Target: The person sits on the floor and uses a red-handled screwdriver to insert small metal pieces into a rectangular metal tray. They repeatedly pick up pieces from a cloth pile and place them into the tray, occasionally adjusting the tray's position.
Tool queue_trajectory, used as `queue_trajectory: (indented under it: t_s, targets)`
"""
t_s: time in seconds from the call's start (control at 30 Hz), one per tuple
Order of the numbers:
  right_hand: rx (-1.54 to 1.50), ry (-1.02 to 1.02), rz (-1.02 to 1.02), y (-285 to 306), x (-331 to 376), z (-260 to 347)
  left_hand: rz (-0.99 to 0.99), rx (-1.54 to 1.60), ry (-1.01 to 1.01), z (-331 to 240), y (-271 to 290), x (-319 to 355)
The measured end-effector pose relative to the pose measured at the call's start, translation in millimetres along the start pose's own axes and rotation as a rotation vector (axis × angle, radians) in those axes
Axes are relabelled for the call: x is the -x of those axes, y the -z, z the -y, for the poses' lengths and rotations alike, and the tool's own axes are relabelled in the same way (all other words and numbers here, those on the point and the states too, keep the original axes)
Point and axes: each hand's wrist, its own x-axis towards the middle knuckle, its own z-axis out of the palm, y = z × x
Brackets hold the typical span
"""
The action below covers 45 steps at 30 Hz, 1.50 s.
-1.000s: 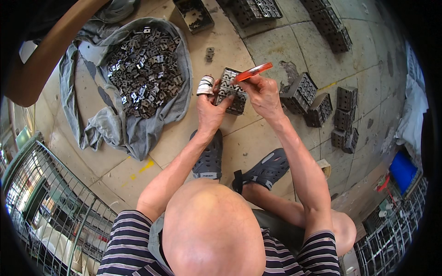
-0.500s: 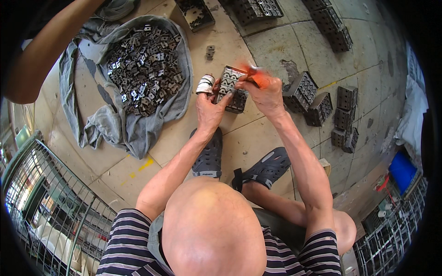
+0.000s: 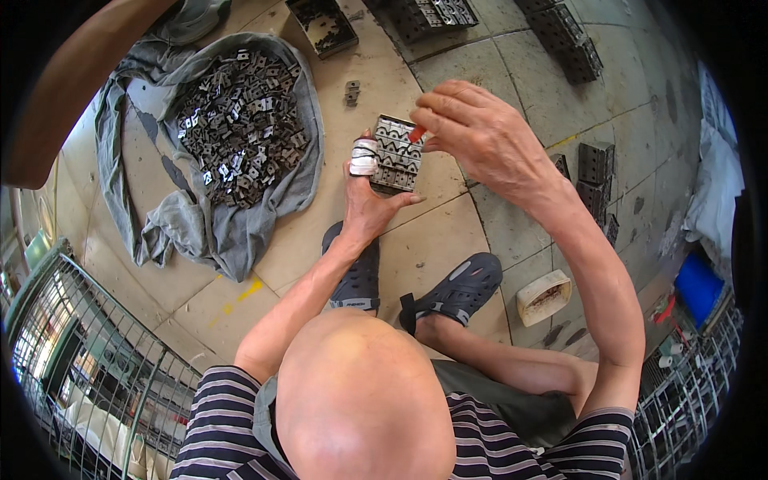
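A rectangular metal box (image 3: 398, 157) sits on the floor in front of my feet, with rows of small shiny bent metal pieces in its top. My left hand (image 3: 373, 204) grips it from the near left, fingers along its left side and thumb stretched beside the near edge. White wrapping (image 3: 364, 158) with dark bands covers one finger of that hand. Pinched in my right hand (image 3: 484, 132) is a red piece (image 3: 417, 134), held over the box's right side. The rest of the red piece is hidden by the fingers, so its kind does not show.
A grey cloth (image 3: 312, 120) at left bears a heap of small dark metal pieces (image 3: 244, 124). More metal boxes (image 3: 596, 172) stand at right and at the far side. A whitish container (image 3: 544, 298) is near my right shoe (image 3: 460, 292). Another person's arm (image 3: 72, 96) enters at upper left.
My right hand has lifted and turned, its forearm swinging right and uncovering the whitish container. My left thumb has slid off the box's top to its near edge.
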Motion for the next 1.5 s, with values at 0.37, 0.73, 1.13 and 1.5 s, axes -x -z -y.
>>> queue_trajectory:
  t_s: [0.37,0.73,1.13,1.5]
  targets:
    - [-0.470,-0.635,0.184,2,-37,26,-0.024,0.306,0.210,0,-11,4]
    - [0.235,0.223,0.148,14,-34,-5,-0.022,0.332,0.106,4,-8,0]
    - [0.076,-0.155,0.360,19,-55,21,0.030,0.419,0.211,-6,1,-4]
    - [-0.588,-0.952,0.217,-6,-58,12,-0.031,0.244,0.148,13,-12,-1]
